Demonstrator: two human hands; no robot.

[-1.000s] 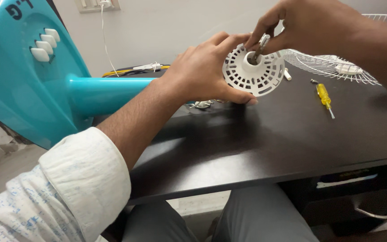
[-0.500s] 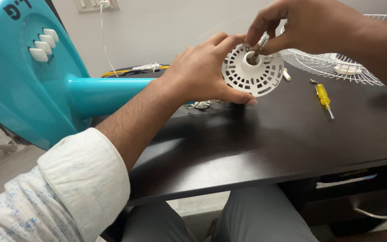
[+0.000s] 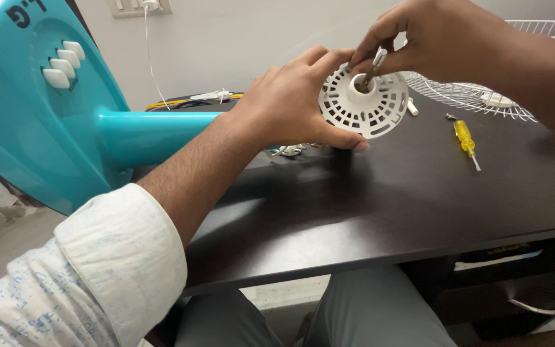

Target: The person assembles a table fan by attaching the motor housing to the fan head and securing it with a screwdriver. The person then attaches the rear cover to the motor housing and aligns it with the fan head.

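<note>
While the left hand point(image 3: 290, 103) stays wrapped around the white slotted cover point(image 3: 364, 103) above the dark table point(image 3: 387, 199), the right hand point(image 3: 438, 38) has barely shifted in the past second. Its fingers point(image 3: 370, 54) stay pinched on a small metal piece point(image 3: 374, 65) in the cover's centre hole, so the fitting looks unfinished.

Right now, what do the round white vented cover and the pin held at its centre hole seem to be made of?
The vented cover looks like moulded white plastic, matt, with even cut slots. The pin, pinched by the right hand, seems to be metal: it is grey with a bright glint. The left hand grips the cover's rim.
</note>
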